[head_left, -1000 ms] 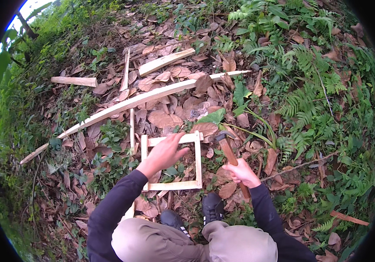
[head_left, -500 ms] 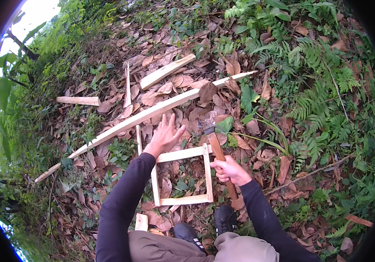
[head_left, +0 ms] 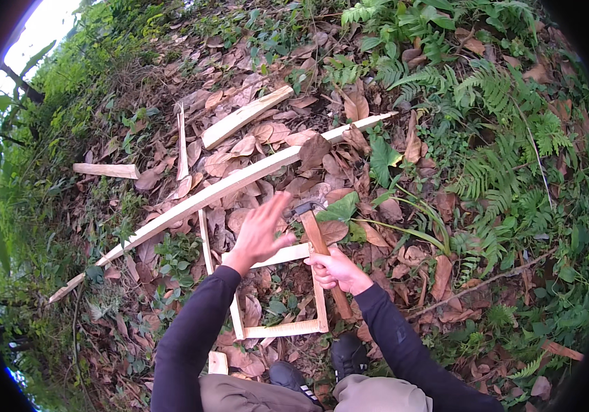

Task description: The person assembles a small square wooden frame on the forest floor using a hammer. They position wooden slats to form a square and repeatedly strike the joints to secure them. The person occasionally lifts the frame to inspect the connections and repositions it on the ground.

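Observation:
My right hand (head_left: pixel 338 270) is wrapped round the wooden handle of a claw hammer (head_left: pixel 315 233). Its dark metal head points away from me, above the right corner of a square wooden frame (head_left: pixel 284 329). The frame, made of pale strips, lies on the leaves in front of my shoes. Over its far left corner hovers my left hand (head_left: pixel 261 232), empty, fingers stretched out and slightly blurred. That hand and wrist hide part of the frame's far strip and left corner. A thin pale strip (head_left: pixel 205 240) extends beyond the left corner; whether it joins the frame is hidden.
A long pale pole (head_left: pixel 239 180) lies diagonally beyond the frame. Past it are a thick split piece (head_left: pixel 248 117), a thin splinter (head_left: pixel 182 147) and a short stick (head_left: pixel 106 169). A small wood block (head_left: pixel 218 362) rests near my left leg. Ferns (head_left: pixel 480 172) grow at right.
My right hand and the hammer have shifted left, bringing the hammer head closer to my left hand. My left hand has turned and its fingers now tilt to the right. The view has shifted slightly.

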Action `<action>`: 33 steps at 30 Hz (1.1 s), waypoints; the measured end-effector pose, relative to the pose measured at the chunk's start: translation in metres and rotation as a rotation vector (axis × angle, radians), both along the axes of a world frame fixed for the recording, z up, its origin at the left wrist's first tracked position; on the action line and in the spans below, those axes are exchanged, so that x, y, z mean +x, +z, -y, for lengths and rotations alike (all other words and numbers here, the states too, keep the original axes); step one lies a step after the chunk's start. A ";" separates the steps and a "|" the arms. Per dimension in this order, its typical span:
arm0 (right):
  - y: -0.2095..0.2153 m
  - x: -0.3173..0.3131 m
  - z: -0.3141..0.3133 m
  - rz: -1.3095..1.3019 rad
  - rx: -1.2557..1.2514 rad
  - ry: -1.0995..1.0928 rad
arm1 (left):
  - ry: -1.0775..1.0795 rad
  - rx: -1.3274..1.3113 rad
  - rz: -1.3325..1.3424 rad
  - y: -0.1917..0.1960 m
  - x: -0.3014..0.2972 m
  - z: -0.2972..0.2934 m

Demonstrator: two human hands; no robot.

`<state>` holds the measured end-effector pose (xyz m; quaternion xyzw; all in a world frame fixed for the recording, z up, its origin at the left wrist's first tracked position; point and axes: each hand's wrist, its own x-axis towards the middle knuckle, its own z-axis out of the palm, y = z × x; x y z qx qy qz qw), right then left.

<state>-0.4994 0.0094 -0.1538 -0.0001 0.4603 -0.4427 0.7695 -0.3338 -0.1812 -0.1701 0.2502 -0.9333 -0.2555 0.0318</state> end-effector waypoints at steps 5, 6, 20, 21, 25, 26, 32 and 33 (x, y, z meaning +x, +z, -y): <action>-0.010 -0.011 -0.023 -0.428 -0.100 -0.158 | 0.280 0.254 0.037 0.018 -0.037 0.036; -0.017 -0.014 -0.031 -0.516 -0.089 -0.208 | 0.310 0.482 0.131 0.029 -0.059 0.035; -0.034 -0.002 -0.087 -0.636 0.133 -0.498 | -0.118 -0.164 -0.023 -0.075 -0.090 0.019; -0.034 0.000 -0.083 -0.616 0.122 -0.512 | -0.150 -0.204 -0.073 -0.080 -0.087 0.017; -0.031 -0.006 -0.074 -0.721 0.086 -0.425 | -0.241 -0.389 -0.002 -0.081 -0.088 0.012; -0.034 -0.006 -0.074 -0.734 0.072 -0.412 | -0.262 -0.431 0.039 -0.083 -0.089 0.012; -0.040 0.010 -0.070 -0.794 0.074 -0.389 | -0.164 -0.246 -0.018 -0.074 -0.085 0.021; -0.046 0.015 -0.072 -0.857 0.071 -0.368 | -0.127 -0.186 -0.043 -0.066 -0.083 0.025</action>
